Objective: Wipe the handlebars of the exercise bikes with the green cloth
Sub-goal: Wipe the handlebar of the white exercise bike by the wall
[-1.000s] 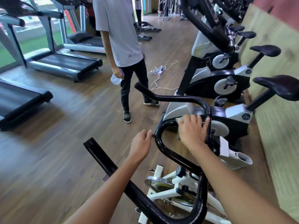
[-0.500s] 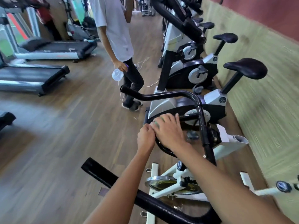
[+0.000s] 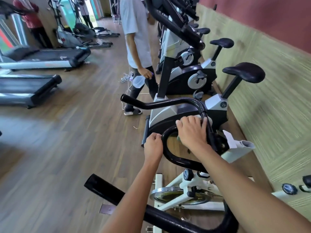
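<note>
Watching the feed, I see my right hand (image 3: 191,132) has slid away from the left one, toward the right side of the handlebar (image 3: 170,156) loop. Its fingers curl over the bar, pressing the green cloth (image 3: 178,138) under the palm. My left hand (image 3: 152,146), a fist holding nothing, sits just beside the loop's left bend.

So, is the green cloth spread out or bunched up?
Cannot tell: only a small edge of the green cloth shows beneath the right hand on the handlebar.
</note>
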Available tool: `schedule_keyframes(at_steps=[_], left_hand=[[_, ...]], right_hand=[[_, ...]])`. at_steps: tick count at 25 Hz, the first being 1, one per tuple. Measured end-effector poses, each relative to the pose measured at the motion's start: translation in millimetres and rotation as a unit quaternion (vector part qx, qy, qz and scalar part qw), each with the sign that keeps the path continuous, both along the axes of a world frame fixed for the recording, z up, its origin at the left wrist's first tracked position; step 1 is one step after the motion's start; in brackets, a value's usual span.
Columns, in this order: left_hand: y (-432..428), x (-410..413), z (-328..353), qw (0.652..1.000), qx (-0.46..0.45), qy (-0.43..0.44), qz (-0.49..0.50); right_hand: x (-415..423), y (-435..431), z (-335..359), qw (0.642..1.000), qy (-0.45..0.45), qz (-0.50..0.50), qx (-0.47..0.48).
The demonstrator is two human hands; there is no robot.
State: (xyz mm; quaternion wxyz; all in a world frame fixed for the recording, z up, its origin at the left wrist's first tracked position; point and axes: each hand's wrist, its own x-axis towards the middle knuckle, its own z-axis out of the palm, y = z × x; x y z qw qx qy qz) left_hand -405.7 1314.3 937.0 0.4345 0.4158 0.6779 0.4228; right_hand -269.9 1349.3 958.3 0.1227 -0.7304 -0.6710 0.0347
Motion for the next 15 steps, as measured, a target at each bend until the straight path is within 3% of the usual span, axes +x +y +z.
schedule_keyframes(at_steps=[4, 7, 10, 12, 13, 15], left_hand=[[2, -1, 1, 0.999, 0.012, -0.030, 0.027], [4, -2, 0, 0.990, 0.032, -0.133, 0.025], [2, -2, 3, 0.990, 0.031, -0.138, -0.014], [1, -2, 3, 0.990, 0.043, -0.133, -0.028], [1, -2, 4, 0.988, 0.046, -0.143, -0.028], [0, -2, 5, 0.986, 0.049, -0.157, -0.016]], right_hand=[[-36, -13, -4, 0.992, 0.047, 0.113, -0.029], [-42, -15, 6, 0.971, 0.181, 0.138, -0.078], [-31, -7, 9, 0.903, 0.393, 0.123, -0.121], [-24, -9, 12, 0.845, 0.517, 0.102, -0.093], [-20, -14, 13, 0.845, 0.527, 0.076, -0.056], [-10, -24, 9, 0.884, 0.467, 0.002, 0.019]])
